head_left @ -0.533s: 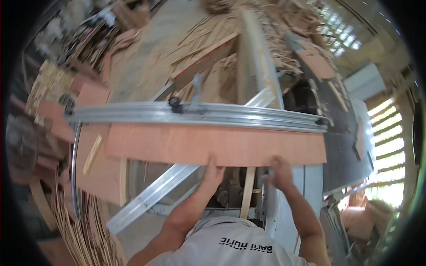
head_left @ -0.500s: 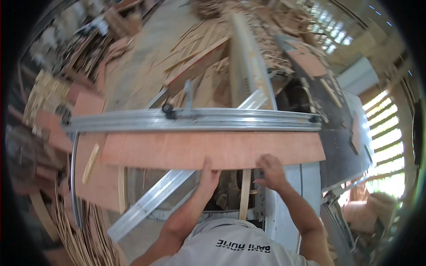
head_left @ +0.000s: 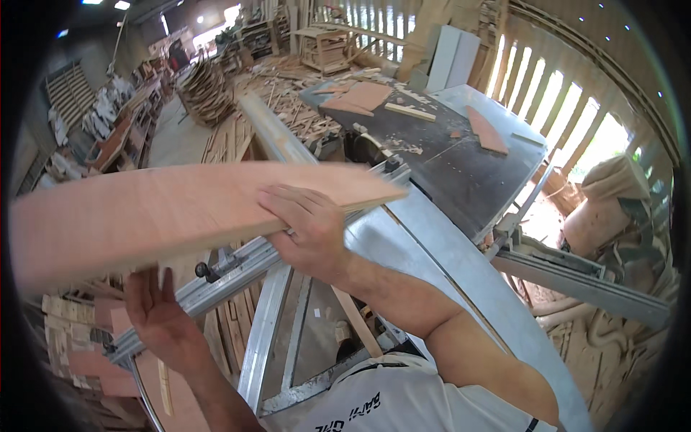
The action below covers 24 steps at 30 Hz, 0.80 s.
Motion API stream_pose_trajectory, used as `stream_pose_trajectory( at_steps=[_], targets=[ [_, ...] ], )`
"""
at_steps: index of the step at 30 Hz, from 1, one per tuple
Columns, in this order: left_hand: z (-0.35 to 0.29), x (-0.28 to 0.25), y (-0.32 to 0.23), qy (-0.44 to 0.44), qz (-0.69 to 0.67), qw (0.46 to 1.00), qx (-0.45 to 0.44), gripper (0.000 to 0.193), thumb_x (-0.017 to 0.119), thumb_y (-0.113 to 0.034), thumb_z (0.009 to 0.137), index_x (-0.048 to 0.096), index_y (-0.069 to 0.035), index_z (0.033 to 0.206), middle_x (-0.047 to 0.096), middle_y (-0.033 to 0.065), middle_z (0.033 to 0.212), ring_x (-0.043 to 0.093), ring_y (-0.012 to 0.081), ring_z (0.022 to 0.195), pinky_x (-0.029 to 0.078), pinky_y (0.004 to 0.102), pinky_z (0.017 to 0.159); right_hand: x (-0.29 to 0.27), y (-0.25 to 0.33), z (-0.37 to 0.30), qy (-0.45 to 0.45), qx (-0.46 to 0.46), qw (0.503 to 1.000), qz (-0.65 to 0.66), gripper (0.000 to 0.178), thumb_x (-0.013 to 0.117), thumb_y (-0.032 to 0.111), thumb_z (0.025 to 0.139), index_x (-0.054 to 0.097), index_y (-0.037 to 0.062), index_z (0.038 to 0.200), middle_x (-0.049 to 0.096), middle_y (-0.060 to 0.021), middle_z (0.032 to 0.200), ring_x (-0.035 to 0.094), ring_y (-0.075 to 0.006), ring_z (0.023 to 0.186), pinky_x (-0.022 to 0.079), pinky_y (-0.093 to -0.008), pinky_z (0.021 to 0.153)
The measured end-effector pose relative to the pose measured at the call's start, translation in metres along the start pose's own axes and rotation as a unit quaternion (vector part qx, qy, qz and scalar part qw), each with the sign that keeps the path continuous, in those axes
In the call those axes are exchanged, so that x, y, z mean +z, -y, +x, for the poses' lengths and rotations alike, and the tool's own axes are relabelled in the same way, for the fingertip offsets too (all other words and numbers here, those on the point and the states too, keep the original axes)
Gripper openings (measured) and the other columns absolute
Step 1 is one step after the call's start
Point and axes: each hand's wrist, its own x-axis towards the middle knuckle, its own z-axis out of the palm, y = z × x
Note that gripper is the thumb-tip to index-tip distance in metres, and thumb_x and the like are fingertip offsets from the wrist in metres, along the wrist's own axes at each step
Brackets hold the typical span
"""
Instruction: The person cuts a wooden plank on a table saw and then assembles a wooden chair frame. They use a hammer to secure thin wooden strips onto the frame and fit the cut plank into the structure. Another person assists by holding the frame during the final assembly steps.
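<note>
A long reddish plywood board with one curved edge is raised at a slant, close to me, above the metal fence. My right hand grips its near edge toward the right end, with fingers flat on top and the thumb side below. Beneath the board's left part is my left hand, palm up and fingers stretched toward the underside. Whether those fingertips touch the wood is not clear. Under the board runs the aluminium fence rail with a black knob. The board's left end is blurred.
A dark saw table at the right carries plywood offcuts and a wooden strip. The pale sliding table lies beside my right forearm. Wood scraps cover the floor ahead. A metal rail juts out at right.
The board has come up off its place along the fence and swung left, closer to me. My right hand now grips it; my left has dropped below it. The view has turned right.
</note>
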Motion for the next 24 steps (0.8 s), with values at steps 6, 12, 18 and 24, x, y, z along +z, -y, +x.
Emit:
stream_pose_trajectory(
  at_steps=[6, 12, 18, 24],
  targets=[
    [-0.182, -0.08, 0.094, -0.326, 0.205, 0.829, -0.405, 0.066, 0.058, -0.038, 0.099, 0.035, 0.003, 0.145, 0.04, 0.0166, 0.15, 0.04, 0.0278, 0.137, 0.031, 0.0437, 0.113, -0.036, 0.09, 0.038, 0.167, 0.339, 0.886, 0.268, 0.038, 0.076, 0.028, 0.086, 0.069, 0.0015, 0.112, 0.072, -0.0124, 0.091, 0.068, -0.0124, 0.083, 0.053, -0.0293, 0.073],
    [-0.251, -0.079, 0.069, -0.401, 0.007, 0.855, -0.329, 0.062, 0.05, -0.051, 0.1, 0.043, -0.003, 0.139, 0.048, 0.0143, 0.141, 0.047, 0.0304, 0.128, 0.047, 0.0464, 0.098, -0.059, 0.082, -0.035, 0.098, 0.443, 0.782, 0.429, 0.04, 0.069, 0.032, 0.094, 0.065, -0.0006, 0.117, 0.071, -0.0055, 0.096, 0.063, -0.0097, 0.085, 0.052, -0.0295, 0.071],
    [-0.282, -0.177, 0.03, -0.349, 0.191, 0.783, -0.478, 0.061, 0.05, -0.052, 0.1, 0.047, -0.002, 0.136, 0.057, 0.0167, 0.131, 0.059, 0.0309, 0.115, 0.051, 0.0435, 0.093, -0.097, 0.001, -0.112, -0.209, 0.542, 0.673, 0.458, 0.04, 0.058, 0.019, 0.101, 0.05, -0.0022, 0.134, 0.059, -0.0111, 0.129, 0.06, -0.0195, 0.113, 0.05, -0.0351, 0.097],
    [-0.27, -0.142, -0.014, -0.39, 0.311, 0.68, -0.538, 0.056, 0.057, -0.046, 0.098, 0.06, 0.005, 0.119, 0.067, 0.0154, 0.11, 0.066, 0.0283, 0.098, 0.055, 0.0391, 0.079, -0.091, -0.052, -0.303, -0.221, 0.693, 0.543, 0.419, 0.048, 0.058, 0.024, 0.1, 0.043, 0.0042, 0.141, 0.052, -0.0115, 0.141, 0.052, -0.0278, 0.129, 0.042, -0.0468, 0.111]
  ],
)
